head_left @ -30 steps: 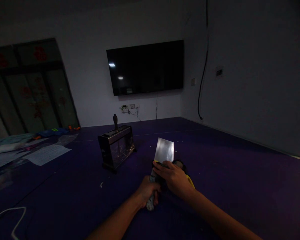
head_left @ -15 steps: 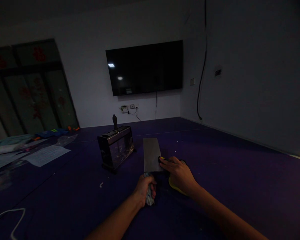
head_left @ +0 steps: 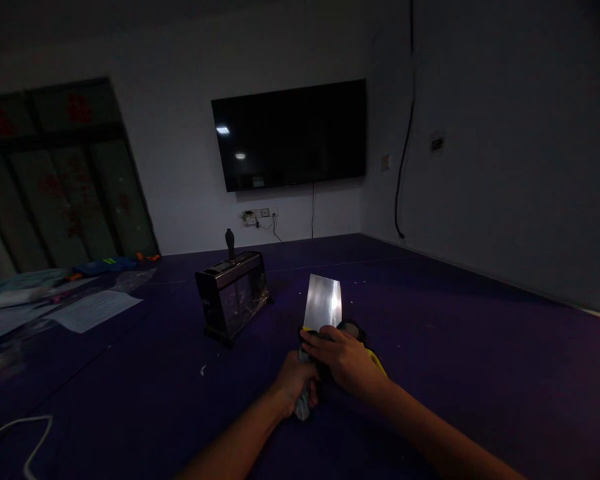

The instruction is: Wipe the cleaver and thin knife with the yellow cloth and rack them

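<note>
My left hand [head_left: 296, 381] is closed around the grey-blue, seemingly wrapped handle of a cleaver [head_left: 323, 301]. The broad blade points away from me and catches the light. In my right hand [head_left: 353, 360] is a black-and-yellow hand tool [head_left: 377, 361], mostly covered by my fingers, so its exact kind is unclear. It lies across the blade near the handle end, close to my left hand. To the left stands a knife block [head_left: 240, 293] with see-through sides and a metal top. One dark handle [head_left: 230, 244] sticks up from its slot.
Everything rests on a dark purple surface [head_left: 450, 373]. Printed sheets [head_left: 95, 310], clear plastic and cloths lie at the far left, a white cable [head_left: 37, 443] at the near left. White scraps dot the surface. A television [head_left: 290, 137] hangs on the far wall.
The blade has swung to the right and tilted, now shining brightly. My right hand with the black-and-yellow tool has moved left, from the blade's right edge to across its handle end.
</note>
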Demonstrator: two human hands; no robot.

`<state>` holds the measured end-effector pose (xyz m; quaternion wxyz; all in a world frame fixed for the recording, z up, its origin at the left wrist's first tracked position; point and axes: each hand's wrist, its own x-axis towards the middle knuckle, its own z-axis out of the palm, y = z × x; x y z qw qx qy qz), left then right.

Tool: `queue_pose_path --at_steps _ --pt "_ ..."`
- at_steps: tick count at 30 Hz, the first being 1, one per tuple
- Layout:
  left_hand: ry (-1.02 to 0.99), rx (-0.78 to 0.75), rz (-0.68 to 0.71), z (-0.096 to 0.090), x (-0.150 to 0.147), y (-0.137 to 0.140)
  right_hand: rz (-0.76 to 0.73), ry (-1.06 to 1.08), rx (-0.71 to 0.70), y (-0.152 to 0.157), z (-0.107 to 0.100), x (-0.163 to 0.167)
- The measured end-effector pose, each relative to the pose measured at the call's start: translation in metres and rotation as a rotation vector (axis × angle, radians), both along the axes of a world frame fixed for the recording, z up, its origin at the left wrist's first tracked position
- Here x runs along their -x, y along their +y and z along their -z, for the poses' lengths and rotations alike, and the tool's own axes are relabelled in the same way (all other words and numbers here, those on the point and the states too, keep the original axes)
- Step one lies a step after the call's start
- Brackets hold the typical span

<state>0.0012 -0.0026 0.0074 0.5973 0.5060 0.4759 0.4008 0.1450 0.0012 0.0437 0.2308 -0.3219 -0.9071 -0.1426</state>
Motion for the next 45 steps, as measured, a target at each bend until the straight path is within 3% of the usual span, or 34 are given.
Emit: queue_pose_path --at_steps 11,18,22,25,27,34,36,37,40,42,45 --pt "-0.099 0.027 -0.053 -0.012 0.001 -0.005 -0.026 0.03 0.003 0.002 -0.002 -0.006" --pt "-0.193 0.108 -0.164 -0.009 0.008 0.006 0.088 0.036 0.009 0.008 -0.004 -0.022" --pt "-0.176 0.02 -0.111 -0.026 0.019 0.004 0.212 0.089 0.005 0.017 -0.003 -0.038" --pt "-0.049 -0.173 -0.147 -0.062 0.035 0.0 0.279 0.12 0.003 0.024 -0.001 -0.049" --pt "0.176 -0.301 -0.23 -0.096 0.049 0.0 0.318 0.142 0.01 0.028 0.0 -0.053" --pt "1.065 -0.828 -0.532 -0.242 0.108 0.016 0.319 0.123 0.051 0.032 0.002 -0.052" --pt "1.312 -0.957 -0.563 -0.282 0.125 0.022 0.313 0.113 0.064 0.032 0.001 -0.051" --pt "1.408 -0.968 -0.536 -0.299 0.133 0.025 0.309 0.111 0.07 0.031 0.0 -0.05" --pt "1.466 -0.809 -0.356 -0.339 0.155 0.031 0.304 0.11 0.083 0.031 -0.001 -0.049" --pt "1.539 -0.704 -0.256 -0.354 0.166 0.033 0.302 0.112 0.095 0.031 -0.002 -0.048" --pt "1.66 -0.585 -0.196 -0.361 0.175 0.034 0.297 0.114 0.107 0.03 -0.004 -0.046"
